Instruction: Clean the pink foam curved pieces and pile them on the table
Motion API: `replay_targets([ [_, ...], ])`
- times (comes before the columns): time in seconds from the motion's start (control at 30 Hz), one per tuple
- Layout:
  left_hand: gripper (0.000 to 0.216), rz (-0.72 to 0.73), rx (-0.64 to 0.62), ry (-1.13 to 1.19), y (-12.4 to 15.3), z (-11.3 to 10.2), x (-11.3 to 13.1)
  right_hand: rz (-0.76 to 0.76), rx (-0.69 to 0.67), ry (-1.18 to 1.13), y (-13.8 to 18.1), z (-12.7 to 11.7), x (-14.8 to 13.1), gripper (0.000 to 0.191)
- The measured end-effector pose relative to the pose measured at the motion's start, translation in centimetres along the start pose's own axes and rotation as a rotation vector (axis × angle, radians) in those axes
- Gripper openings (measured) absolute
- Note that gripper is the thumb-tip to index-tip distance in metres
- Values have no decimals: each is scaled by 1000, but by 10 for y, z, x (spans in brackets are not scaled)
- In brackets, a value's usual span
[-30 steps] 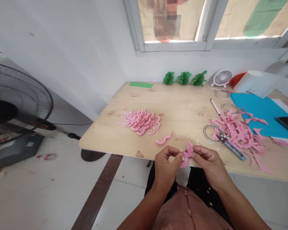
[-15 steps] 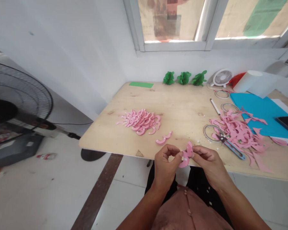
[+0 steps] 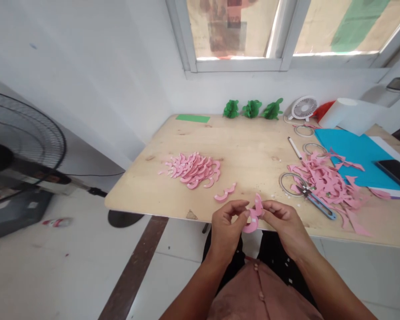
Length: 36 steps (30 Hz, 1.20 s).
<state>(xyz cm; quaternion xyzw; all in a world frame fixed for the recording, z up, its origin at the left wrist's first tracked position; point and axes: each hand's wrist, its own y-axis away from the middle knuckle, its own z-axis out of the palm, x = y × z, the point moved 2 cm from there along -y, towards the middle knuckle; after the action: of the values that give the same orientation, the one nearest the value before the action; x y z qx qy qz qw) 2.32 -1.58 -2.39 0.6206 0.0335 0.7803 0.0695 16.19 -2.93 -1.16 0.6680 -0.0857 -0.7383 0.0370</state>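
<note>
Over the table's front edge, my left hand (image 3: 227, 229) and my right hand (image 3: 283, 226) pinch a curved pink paper piece (image 3: 252, 226) between thumbs and fingers. It looks like arcs joined in a wavy shape, with a small white square on its surface. Just beyond my left hand lies a similar wavy pink paper strip (image 3: 225, 194). Farther left is a heap of pink paper arcs (image 3: 195, 170), many bearing small white patches. To the right of my right hand, blue-handled snips (image 3: 322, 206) rest against a pile of pink paper scraps (image 3: 330, 182).
Several thin rings (image 3: 283, 190), a white pen (image 3: 294, 148), blue sheets (image 3: 350, 146) and a phone (image 3: 395, 173) occupy the right. Green paper shapes (image 3: 251, 109), a green strip (image 3: 192, 118) and a small white fan (image 3: 304, 108) line the back. A floor fan (image 3: 23, 138) stands left.
The view has shifted slightly right. Both hands keep their pinch on the pink paper piece, which has turned a little; the things on the table look unmoved.
</note>
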Motion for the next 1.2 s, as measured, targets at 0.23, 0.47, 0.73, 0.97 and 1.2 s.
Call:
replay_targets([
  [0.23,19,12,32,-15,0,0,-2,-19,4,28,2,-2,-1,21],
  [0.47,19,-25,39,21,1,2,0,-32,-20,29,4,-4,-1,23],
  [0.73,18,-3,33,-25,6,2,1,-13,-21,42,4,-6,4,24],
  [0.97,16,95,4,-156,9,-1,-2,-32,-1,144,6,-9,2,27],
  [1.2,17,136,-17,-202,15,1,3,-77,21,198,10,-7,-3,26],
])
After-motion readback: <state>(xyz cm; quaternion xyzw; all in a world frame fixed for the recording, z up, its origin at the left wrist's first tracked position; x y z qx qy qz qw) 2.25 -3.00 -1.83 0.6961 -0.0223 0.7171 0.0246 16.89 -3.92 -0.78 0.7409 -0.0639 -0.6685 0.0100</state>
